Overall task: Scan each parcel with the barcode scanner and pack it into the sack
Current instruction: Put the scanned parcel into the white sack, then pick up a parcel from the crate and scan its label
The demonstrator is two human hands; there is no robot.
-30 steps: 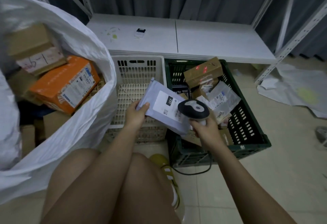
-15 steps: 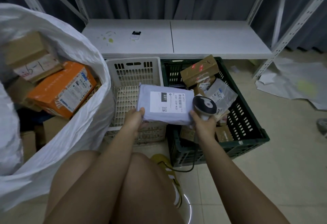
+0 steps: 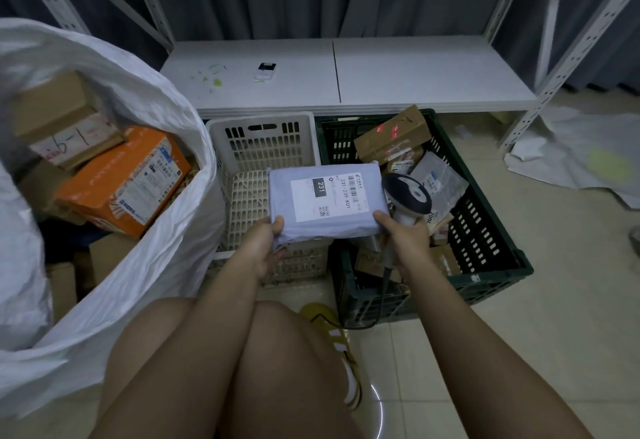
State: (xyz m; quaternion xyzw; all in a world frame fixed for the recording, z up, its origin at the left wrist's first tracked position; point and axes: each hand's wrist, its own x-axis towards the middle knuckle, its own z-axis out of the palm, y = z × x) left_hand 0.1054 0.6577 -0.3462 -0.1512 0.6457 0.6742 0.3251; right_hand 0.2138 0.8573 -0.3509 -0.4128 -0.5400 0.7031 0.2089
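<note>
A flat pale-blue parcel (image 3: 294,203) with a white label reading 231 is held level over the white basket. My left hand (image 3: 265,244) grips its near left corner. My right hand (image 3: 401,234) holds the handle of the black-and-white barcode scanner (image 3: 407,194) while its thumb presses on the parcel's near right corner. The scanner head stands just right of the parcel. The big white sack (image 3: 162,244) gapes at the left, with an orange box (image 3: 121,179) and brown cartons (image 3: 62,120) inside.
A white slotted basket (image 3: 263,140) sits under the parcel. A dark green crate (image 3: 485,230) to the right holds several more parcels. Behind stands a low white shelf (image 3: 381,71) with a small device on it. Crumpled white sheeting (image 3: 581,158) lies on the floor at right.
The parcel has turned from tilted to flat and label-up. The scanner has moved from in front of the label to the parcel's right side, and my right thumb now rests on the parcel.
</note>
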